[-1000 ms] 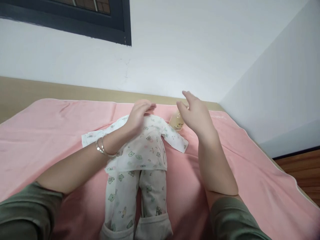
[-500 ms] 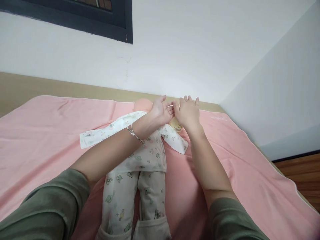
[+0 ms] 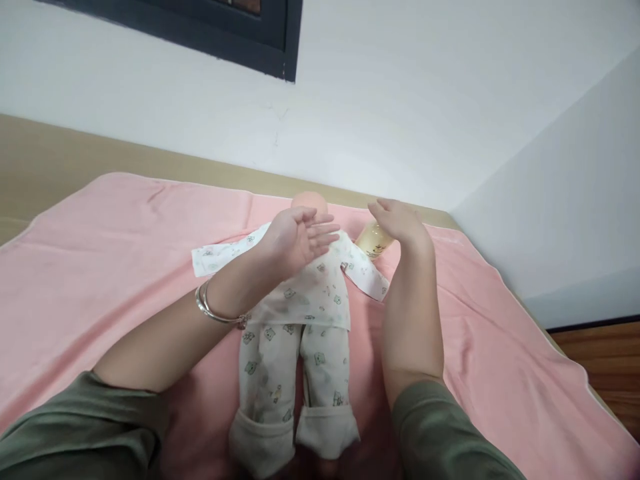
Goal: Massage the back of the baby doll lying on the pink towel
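Holding nothing in either hand; both open. My left hand [image 3: 300, 241] is released, palm turned up, fingers loosely spread, over the upper part of the white printed top [image 3: 305, 303]. Can't tell if it touches the fabric. Silvery bracelets [image 3: 206, 305] on that wrist. My right hand [image 3: 404, 223] is also unclenched, bent at the wrist, fingers pointing inward above the yellowish bottle [image 3: 370, 241]. It partly covers the bottle; contact unclear.

Top is laid out with sleeves out to both sides, the left one partly behind my left forearm. Matching printed pants [image 3: 323, 367] sit directly below its hem, legs side by side, cuffs turned up, lower ends toward me. Peach-coloured rounded object [image 3: 309, 201] at the neck end of the top, partly hidden by my left hand. Bottle is tilted, just beside the right shoulder of the top, dark print on it.

All of it is on a pink cloth [image 3: 500, 347] with some creases, over a light tan surface [image 3: 55, 150]. White wall [image 3: 375, 100] behind, dark window frame [image 3: 267, 50] up top.
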`<action>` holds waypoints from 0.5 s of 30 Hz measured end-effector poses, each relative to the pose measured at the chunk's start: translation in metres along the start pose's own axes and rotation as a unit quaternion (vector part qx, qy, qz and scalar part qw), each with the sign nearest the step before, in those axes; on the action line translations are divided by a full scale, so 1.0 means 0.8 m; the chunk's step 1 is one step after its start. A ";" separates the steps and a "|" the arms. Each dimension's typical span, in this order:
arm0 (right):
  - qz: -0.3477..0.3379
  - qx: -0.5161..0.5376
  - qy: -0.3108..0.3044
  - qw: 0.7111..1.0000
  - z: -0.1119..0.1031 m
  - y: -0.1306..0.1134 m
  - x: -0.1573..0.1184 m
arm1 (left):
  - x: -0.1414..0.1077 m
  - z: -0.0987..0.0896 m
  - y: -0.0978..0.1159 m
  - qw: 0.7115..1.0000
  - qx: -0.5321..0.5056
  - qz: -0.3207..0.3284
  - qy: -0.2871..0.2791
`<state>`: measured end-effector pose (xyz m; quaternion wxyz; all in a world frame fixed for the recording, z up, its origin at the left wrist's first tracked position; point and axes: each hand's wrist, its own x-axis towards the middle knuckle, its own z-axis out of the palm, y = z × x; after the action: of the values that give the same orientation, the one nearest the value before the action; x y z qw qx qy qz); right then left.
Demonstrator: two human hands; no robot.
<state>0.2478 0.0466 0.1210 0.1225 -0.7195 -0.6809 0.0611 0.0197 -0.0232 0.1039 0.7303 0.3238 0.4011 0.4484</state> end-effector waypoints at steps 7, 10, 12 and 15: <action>0.016 -0.050 0.103 0.993 0.010 -0.027 -0.014 | -0.007 -0.014 0.014 0.983 0.105 0.148 0.004; -0.124 0.073 0.160 0.977 0.020 -0.080 -0.062 | -0.041 -0.003 0.018 0.966 0.159 0.201 -0.018; -0.212 0.112 0.162 0.957 0.029 -0.119 -0.112 | -0.072 0.001 0.026 0.954 0.192 0.229 0.008; -0.314 0.046 0.155 0.936 0.037 -0.161 -0.195 | -0.105 -0.003 0.040 0.929 0.250 0.263 0.078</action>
<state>0.1059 -0.1005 0.1138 0.2724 -0.4634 -0.8410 -0.0610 -0.0184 -0.0873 0.1542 0.4484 0.5532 0.4565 0.5334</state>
